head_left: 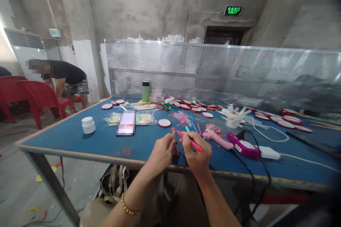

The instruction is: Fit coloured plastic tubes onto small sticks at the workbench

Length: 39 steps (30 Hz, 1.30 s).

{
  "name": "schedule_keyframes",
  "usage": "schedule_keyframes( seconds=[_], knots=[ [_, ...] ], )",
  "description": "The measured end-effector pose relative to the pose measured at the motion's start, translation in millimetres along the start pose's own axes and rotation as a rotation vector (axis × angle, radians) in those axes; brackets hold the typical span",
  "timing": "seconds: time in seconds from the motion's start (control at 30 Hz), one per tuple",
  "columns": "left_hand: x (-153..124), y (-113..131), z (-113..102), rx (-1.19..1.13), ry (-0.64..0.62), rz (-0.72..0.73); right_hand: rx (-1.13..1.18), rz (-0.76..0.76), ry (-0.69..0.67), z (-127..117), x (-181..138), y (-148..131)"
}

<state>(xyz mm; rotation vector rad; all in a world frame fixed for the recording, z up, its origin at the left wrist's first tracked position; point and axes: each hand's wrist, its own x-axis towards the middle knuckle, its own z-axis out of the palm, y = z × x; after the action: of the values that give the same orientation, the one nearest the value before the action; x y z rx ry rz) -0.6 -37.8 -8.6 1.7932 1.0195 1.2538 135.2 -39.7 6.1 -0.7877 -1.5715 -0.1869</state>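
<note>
Near the table's front edge, my left hand (163,150) is closed around a small wooden stick (173,134), whose upper end looks reddish. A red marker pen (192,142) is gripped in my right hand (198,154), its tip pointing left toward the stick's upper end. Whether tip and stick touch, I cannot tell. Just beyond my hands lie several coloured pens (193,127) and a scatter of small colourful bands (181,117). A round white disc with a red rim (164,123) rests to their left.
A pink glue gun (217,139), a purple power strip (243,146) and cables lie right. Left are a white jar (88,125), a phone (126,123) and bagged wooden sticks (146,117). A green bottle (145,91) stands before the perforated metal screen (170,60). A person (69,78) bends over far left.
</note>
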Motion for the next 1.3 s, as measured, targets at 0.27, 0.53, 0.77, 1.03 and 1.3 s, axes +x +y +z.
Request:
schedule_keyframes(
  seconds=[0.27,0.53,0.77,1.03,1.3],
  knots=[
    [-1.6,2.3,-0.5,0.008,0.009,-0.002,-0.024,-0.002,-0.003,-3.2,-1.0,-3.2],
    [-1.3,2.3,-0.8,0.025,0.012,0.015,-0.017,-0.02,-0.013,-2.5,0.4,-3.7],
    [0.0,-0.6,1.1,-0.003,0.012,0.004,-0.012,-0.031,-0.022,-1.6,1.5,-2.4],
    [1.0,-6.1,2.9,0.012,0.024,0.018,-0.019,-0.053,-0.006,-1.9,2.8,-3.2],
    [0.1,0.0,1.5,0.013,0.013,0.017,-0.018,-0.051,-0.01,-1.8,1.9,-1.4]
  ],
)
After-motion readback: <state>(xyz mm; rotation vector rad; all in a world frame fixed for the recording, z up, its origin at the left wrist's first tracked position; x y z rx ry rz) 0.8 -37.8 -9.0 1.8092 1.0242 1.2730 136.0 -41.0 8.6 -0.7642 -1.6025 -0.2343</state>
